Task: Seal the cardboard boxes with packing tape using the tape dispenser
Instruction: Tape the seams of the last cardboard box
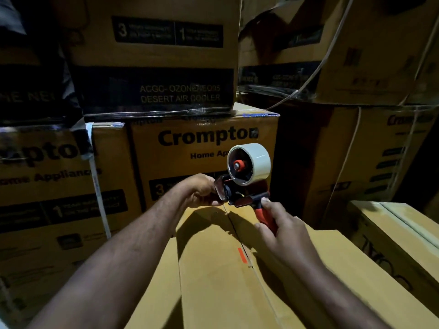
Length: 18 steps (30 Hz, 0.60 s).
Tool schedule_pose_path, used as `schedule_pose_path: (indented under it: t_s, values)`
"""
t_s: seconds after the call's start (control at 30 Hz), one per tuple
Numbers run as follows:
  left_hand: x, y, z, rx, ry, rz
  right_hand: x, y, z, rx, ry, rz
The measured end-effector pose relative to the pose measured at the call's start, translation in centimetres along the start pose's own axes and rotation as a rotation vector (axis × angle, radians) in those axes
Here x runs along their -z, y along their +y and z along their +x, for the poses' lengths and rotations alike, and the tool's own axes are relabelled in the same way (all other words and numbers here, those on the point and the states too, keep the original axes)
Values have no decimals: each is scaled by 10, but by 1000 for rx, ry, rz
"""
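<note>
A plain cardboard box (213, 276) lies in front of me with its top flaps meeting along a centre seam that shows no tape. My right hand (282, 231) grips the red handle of the tape dispenser (242, 186), which hovers over the far end of the seam. A roll of clear tape (251, 162) sits on top of the dispenser. My left hand (204, 191) has its fingers curled at the dispenser's front end by the blade guard; whether it pinches the tape end is hidden.
Printed Crompton appliance cartons (204, 150) are stacked close behind and to the left, with more strapped cartons (370, 148) at the right. Another box with a taped top (399, 224) sits at the right. The room is dim and crowded.
</note>
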<state>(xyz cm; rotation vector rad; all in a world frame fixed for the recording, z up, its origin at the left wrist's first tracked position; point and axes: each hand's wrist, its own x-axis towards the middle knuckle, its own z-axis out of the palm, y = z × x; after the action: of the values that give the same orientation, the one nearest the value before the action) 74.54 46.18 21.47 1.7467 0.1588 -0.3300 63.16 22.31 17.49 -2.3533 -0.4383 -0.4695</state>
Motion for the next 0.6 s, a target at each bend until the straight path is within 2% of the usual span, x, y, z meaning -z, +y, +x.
schedule_pose_path:
  t_s: [0.13, 0.27, 0.3, 0.43, 0.6]
  values:
    - [18, -5, 38, 61, 31, 64, -27, -1, 21, -25, 5, 3]
    - [36, -12, 69, -41, 266, 134, -41, 7, 29, -47, -56, -53]
    - [43, -13, 75, -69, 283, 183, -42, 8, 30, -52, -66, -62]
    - [51, -19, 90, -171, 201, 441, -42, 11, 29, -65, -58, -79]
    - [40, -27, 109, -262, 268, 402, -44, 2, 27, -109, -43, -121]
